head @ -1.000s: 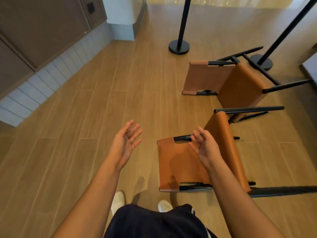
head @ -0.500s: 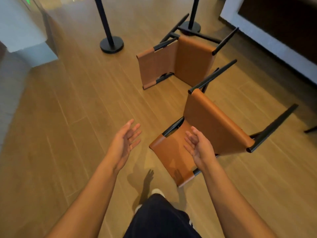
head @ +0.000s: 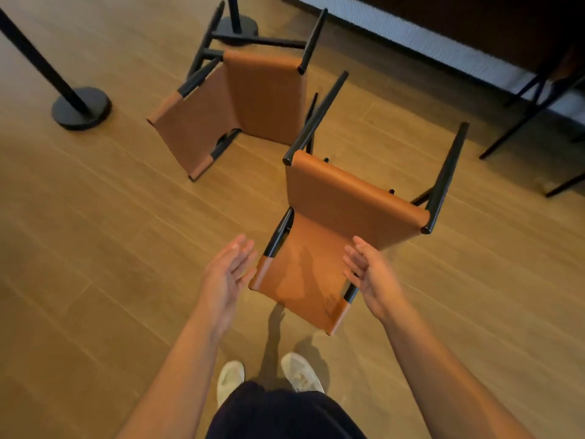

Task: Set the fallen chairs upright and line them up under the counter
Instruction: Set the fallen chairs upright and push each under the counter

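Two tan leather chairs with black metal frames lie tipped over on the wooden floor. The near chair (head: 342,213) lies on its back right in front of my feet, legs pointing away to the upper right. The far chair (head: 240,99) lies behind it to the left. My left hand (head: 226,277) hovers with straight fingers just left of the near chair's backrest, not touching it. My right hand (head: 368,274) is at the backrest's right edge, fingers loosely bent beside the black frame; whether it touches is unclear. The counter (head: 443,33) runs along the upper right.
A black stanchion post with a round base (head: 80,106) stands at the left, and a second base (head: 235,26) sits behind the far chair. Black legs of an upright chair (head: 531,112) show under the counter at the right. My white shoes are below.
I have turned and stepped round the near chair, so its backrest now points at me. Both hands have come closer to the backrest's two sides.
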Available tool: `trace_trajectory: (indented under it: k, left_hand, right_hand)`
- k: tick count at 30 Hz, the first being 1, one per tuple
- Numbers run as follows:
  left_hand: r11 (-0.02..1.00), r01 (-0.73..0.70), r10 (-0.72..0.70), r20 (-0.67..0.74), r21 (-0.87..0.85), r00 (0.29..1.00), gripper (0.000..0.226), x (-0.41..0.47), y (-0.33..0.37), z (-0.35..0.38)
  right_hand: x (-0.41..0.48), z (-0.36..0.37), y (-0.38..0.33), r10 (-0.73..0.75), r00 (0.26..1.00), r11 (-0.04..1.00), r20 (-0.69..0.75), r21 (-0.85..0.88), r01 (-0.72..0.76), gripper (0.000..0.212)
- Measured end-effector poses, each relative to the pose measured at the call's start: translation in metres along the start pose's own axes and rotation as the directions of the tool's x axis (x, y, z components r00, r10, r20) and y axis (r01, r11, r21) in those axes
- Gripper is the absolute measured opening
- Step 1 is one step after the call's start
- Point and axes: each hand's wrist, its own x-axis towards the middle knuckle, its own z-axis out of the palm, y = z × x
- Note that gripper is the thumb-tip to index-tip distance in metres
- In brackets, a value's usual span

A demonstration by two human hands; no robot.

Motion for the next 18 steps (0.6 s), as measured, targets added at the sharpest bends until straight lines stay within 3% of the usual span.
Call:
trace_trajectory:
  k: [5,12,18]
  left_hand:
    - [0.991,0.067,-0.084,0.139,0.119,0.987,0.028,0.033,0.001,-0.008]
    - [0.945,0.036,-0.136,0.290,0.325,0.947,0.023,0.085,-0.023,-0.029]
    - [0.893,-0.037,-0.142,0.357,0.449,0.923,0.026,0.144,-0.085,-0.039]
  right_hand:
    - [-0.002,0.008,0.032,-0.033,0.993,0.998,-0.112,0.058,0.040,0.039]
    - [0.020,0.022,0.089,-0.025,0.972,0.980,-0.232,0.185,0.069,0.037]
    - [0.077,0.006,0.136,-0.048,0.961,0.968,-0.273,0.224,0.112,0.035]
